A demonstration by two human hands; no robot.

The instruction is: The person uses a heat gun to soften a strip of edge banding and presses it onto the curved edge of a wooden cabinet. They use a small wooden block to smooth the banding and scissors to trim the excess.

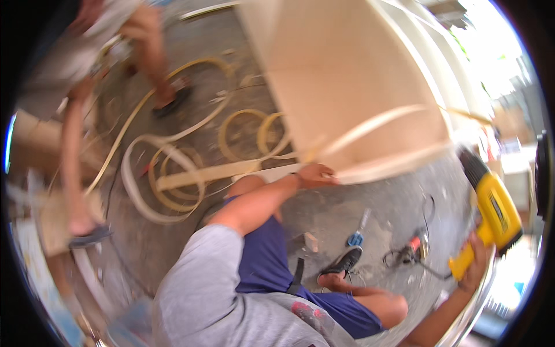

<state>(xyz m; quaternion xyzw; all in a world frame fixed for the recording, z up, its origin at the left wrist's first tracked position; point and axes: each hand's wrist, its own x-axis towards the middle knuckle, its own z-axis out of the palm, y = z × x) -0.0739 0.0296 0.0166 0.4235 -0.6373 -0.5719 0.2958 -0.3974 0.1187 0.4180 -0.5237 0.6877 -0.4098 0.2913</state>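
My left hand (317, 175) is at the near left corner of a large pale wooden cabinet (347, 69). Its fingers are closed at the panel edge, around what looks like a thin pale edging strip (376, 125); motion blur softens the grip. The strip arcs up and to the right across the cabinet's open side. On the far right, my right hand (475, 265) is wrapped round the handle of a yellow heat gun (497, 208). The gun's black nozzle points up and left, close to the cabinet's near right corner.
Loops of edging strip (134, 188) lie on the concrete floor at left, beside a wooden slat (208, 174). Near my foot are a blue-handled brush or scraper (355, 238) and a corded red power tool (414, 246). Another person (75, 144) stands at upper left.
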